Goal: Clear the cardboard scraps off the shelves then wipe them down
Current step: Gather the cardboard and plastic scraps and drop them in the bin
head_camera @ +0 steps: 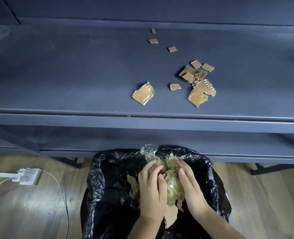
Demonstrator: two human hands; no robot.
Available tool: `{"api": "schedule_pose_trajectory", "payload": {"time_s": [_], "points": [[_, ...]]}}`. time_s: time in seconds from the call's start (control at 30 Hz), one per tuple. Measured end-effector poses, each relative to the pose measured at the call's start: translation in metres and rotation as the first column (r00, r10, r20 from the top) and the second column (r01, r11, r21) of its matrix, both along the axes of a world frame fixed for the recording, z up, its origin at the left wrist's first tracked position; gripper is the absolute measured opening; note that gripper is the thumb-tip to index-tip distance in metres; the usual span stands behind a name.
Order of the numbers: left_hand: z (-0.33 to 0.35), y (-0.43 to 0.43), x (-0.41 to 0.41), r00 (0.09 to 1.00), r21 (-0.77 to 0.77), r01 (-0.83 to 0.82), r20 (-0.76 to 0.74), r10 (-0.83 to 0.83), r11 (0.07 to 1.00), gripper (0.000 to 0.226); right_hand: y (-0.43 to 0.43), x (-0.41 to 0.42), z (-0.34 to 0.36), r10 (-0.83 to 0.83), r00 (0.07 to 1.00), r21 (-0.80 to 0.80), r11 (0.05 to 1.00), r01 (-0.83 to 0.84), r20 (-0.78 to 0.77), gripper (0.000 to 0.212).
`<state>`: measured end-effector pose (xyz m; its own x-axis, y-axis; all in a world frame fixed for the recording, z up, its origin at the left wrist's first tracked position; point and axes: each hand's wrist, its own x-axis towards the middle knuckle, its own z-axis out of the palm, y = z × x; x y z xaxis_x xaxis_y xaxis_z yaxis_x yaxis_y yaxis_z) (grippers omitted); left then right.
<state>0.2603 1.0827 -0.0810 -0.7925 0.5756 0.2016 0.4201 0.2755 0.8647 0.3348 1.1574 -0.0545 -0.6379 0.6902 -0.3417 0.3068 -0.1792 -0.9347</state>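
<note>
Left hand (151,188), right hand (191,187) flat, pressing wad (172,184) | over bag (108,163) | scraps (197,83) near shelf (73,75) edge

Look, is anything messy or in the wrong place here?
Yes. Torn cardboard scraps lie scattered on the dark shelf, with three small ones apart near the back. One tiny bit sits right on the shelf's front edge, where it could drop off.

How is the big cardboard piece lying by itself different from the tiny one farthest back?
The big scrap is ragged and curled at one corner; the tiny scrap looks like a narrow sliver. The big scrap lies near the front edge of the shelf, the tiny scrap close to its back. Both are brown cardboard, loose on the shelf.
</note>
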Motion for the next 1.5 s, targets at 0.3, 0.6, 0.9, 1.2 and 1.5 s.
{"api": "schedule_pose_trajectory", "payload": {"time_s": [0.3,0.6,0.9,1.2,1.5], "points": [[-0.004,0.008,-0.001,1.0,-0.049,-0.006,0.021,0.007,0.999,0.022,0.005,-0.006,-0.011,-0.019,0.997,-0.015,1.0,0.021,0.075,0.022],[-0.002,0.005,0.0,0.999,-0.059,-0.038,-0.039,0.036,0.997,0.029,0.003,-0.003,-0.014,-0.041,0.98,0.0,0.999,0.042,0.192,0.029],[-0.011,-0.005,0.005,0.998,-0.013,-0.061,-0.035,0.06,0.998,0.019,-0.007,-0.001,-0.014,0.001,0.967,0.066,0.998,-0.019,0.256,0.036],[-0.012,-0.011,0.009,0.997,-0.081,-0.07,-0.05,0.066,0.994,0.03,-0.01,0.003,-0.013,0.009,0.96,0.14,0.989,-0.05,0.281,0.032],[-0.009,-0.015,0.012,0.997,-0.167,-0.021,0.07,0.033,0.986,0.04,-0.008,0.01,-0.015,-0.005,0.945,0.166,0.985,-0.052,0.328,0.044]]}}
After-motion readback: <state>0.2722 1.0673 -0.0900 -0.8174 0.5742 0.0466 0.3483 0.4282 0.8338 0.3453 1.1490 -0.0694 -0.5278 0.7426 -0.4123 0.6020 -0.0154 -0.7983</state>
